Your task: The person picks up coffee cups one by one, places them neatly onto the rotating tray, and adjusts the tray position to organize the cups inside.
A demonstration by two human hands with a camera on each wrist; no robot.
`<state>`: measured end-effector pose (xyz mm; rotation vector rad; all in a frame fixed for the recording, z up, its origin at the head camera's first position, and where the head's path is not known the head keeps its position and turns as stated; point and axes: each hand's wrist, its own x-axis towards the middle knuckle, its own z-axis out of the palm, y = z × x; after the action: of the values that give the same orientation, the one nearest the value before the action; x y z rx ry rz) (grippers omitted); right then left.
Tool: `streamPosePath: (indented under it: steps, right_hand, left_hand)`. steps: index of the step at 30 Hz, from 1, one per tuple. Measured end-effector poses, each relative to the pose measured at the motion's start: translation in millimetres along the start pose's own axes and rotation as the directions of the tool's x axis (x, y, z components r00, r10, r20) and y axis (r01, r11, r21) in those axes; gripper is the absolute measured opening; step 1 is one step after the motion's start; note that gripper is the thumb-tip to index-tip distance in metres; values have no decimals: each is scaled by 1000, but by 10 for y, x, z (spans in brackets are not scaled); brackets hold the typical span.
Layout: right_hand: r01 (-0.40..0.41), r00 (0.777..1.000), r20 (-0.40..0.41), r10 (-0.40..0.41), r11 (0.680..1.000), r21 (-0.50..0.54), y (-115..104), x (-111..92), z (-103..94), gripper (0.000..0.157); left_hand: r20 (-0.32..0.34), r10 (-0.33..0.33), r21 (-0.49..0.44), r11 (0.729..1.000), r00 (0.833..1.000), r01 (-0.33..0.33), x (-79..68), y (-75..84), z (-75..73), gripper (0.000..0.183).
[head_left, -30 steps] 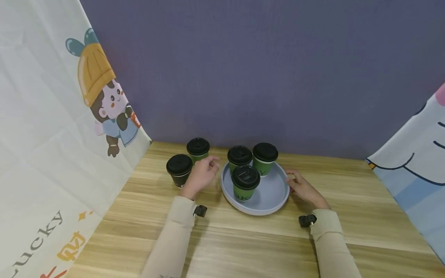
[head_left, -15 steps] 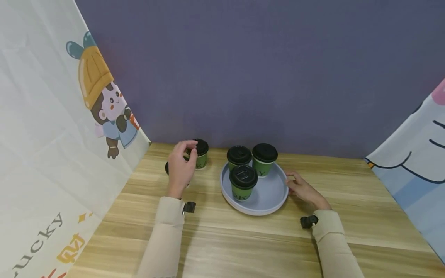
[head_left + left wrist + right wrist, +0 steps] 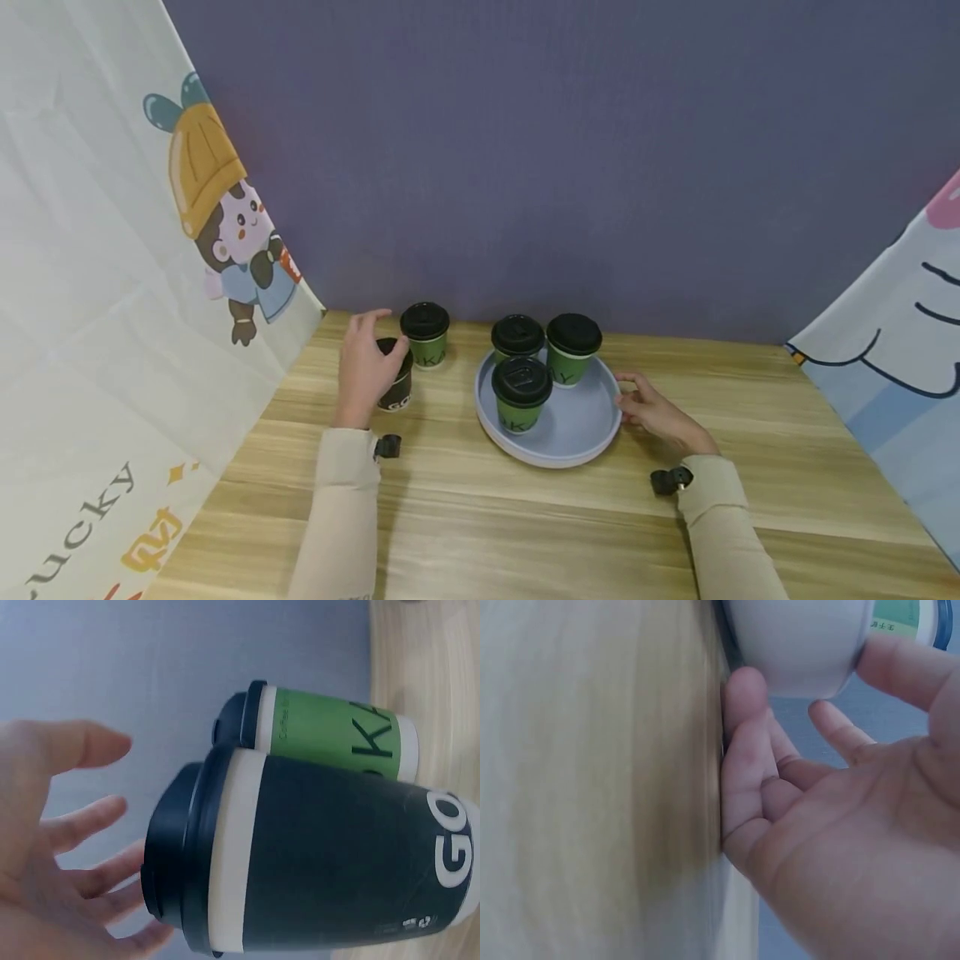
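Observation:
A dark paper coffee cup (image 3: 399, 393) with a black lid stands upright on the left of the table. My left hand (image 3: 363, 371) is at its left side, thumb and fingers spread around the lid; the left wrist view shows a gap between the thumb and the lid (image 3: 184, 847). Just behind stands a green coffee cup (image 3: 429, 350), also lidded. On the right, my right hand (image 3: 660, 417) holds the edge of a round pale tray (image 3: 581, 433), the thumb on one side of its wall (image 3: 802, 645) and curled fingers on the other.
Several green lidded cups stand together on the tray, the front one (image 3: 520, 410) nearest me. A grey-purple wall (image 3: 570, 167) rises behind the wooden table (image 3: 480, 533). Printed cloths hang at the left (image 3: 90, 275) and right (image 3: 907, 350).
My left hand has moved left, from between the tray and the left cups to the dark cup's left side, its fingers spreading. My right hand stays at the tray's edge.

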<state>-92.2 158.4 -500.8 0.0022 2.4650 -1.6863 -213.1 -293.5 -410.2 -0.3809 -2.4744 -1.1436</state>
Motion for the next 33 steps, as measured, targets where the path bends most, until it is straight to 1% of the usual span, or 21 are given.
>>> streamPosePath:
  steps: [5, 8, 12, 18, 23, 28, 31, 33]
  right_hand:
    - [-13, 1000, 3, 13, 1000, 2, 15, 1, 5, 60]
    - [-26, 1000, 2, 26, 1000, 2, 15, 3, 15, 61]
    - [-35, 999, 3, 35, 999, 2, 0, 0, 21, 61]
    - [-69, 998, 2, 69, 997, -33, -27, -4, 18, 64]
    - [-90, 996, -4, 90, 994, -65, -32, 5, 22, 66]
    - [-114, 993, -23, 113, 989, -95, -36, 14, 30, 66]
    - [-106, 994, -21, 104, 989, -105, -32, 12, 26, 66]
    - [-97, 995, -22, 95, 990, -101, -27, 6, 23, 63]
  left_hand:
    - [107, -37, 83, 996, 994, 28, -1, -62, -31, 67]
    - [167, -66, 122, 992, 984, 46, -8, -106, -32, 72]
    - [219, -98, 148, 987, 971, 66, -16, -143, -37, 78]
    - [276, -108, 174, 983, 955, 61, -8, -190, -32, 84]
    - [304, -127, 170, 982, 944, 78, -20, -189, -40, 84]
    - [323, -135, 173, 982, 937, 81, -30, -194, -50, 84]
    - [332, -131, 181, 981, 934, 73, -26, -195, -47, 83]
    - [336, -129, 186, 980, 933, 68, -24, -193, -45, 83]
